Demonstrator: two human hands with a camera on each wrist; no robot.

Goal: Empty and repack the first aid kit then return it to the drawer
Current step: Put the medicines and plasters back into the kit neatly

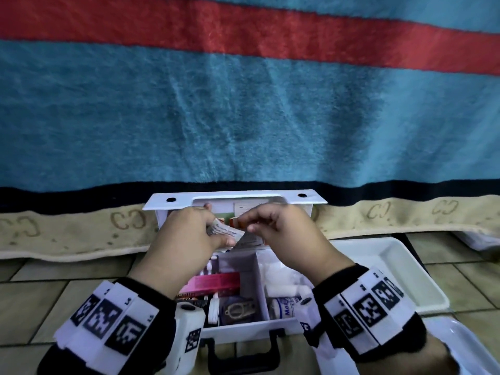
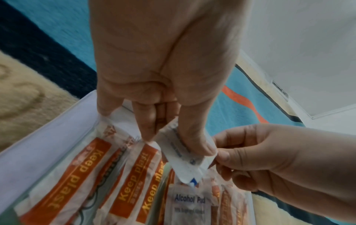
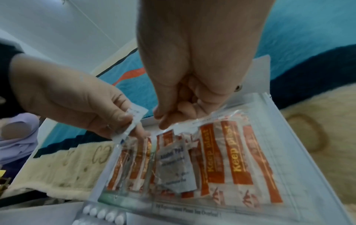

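Note:
The white first aid kit lies open on the tiled floor, its lid upright against a blanket. A clear bag of orange "Keep plast" plasters with an alcohol pad inside lies against the lid. My left hand pinches a white sachet between thumb and fingers at the bag's mouth. In the right wrist view, my right hand pinches the bag's top edge right beside the sachet. Seen from the head, both hands meet in front of the lid.
The kit's base holds a pink box, a bandage roll and other small items. A white tray sits on the floor right of the kit, another white tray nearer. A pill blister lies below the bag.

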